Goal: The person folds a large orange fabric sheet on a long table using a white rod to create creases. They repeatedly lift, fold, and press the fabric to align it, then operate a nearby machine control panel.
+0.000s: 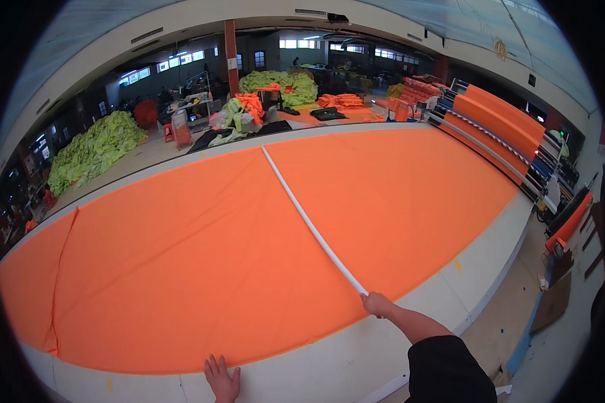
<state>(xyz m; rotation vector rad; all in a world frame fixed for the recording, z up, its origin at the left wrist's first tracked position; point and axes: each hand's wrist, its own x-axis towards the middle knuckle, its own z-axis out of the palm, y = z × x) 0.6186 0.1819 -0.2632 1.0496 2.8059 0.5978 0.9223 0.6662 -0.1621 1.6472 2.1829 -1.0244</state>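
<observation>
A wide sheet of bright orange fabric (181, 269) lies spread over a long pale table (302, 369). My right hand (379, 305) is closed round the near end of a long white pole (316, 232), which lies across the cloth to its far edge. My left hand (222, 381) rests at the near edge of the fabric, fingers spread and tips touching the cloth. Faint diagonal wrinkles run through the cloth left of the pole. Towards the left end, a fold (62, 282) crosses the sheet from front to back.
A fabric-spreading machine (497, 134) with orange cloth stands at the table's right end. Beyond the far edge are heaps of lime-green garments (94, 151), stacked orange pieces (341, 101) and a red stool (168, 131). A brown board (551, 302) leans at the right wall.
</observation>
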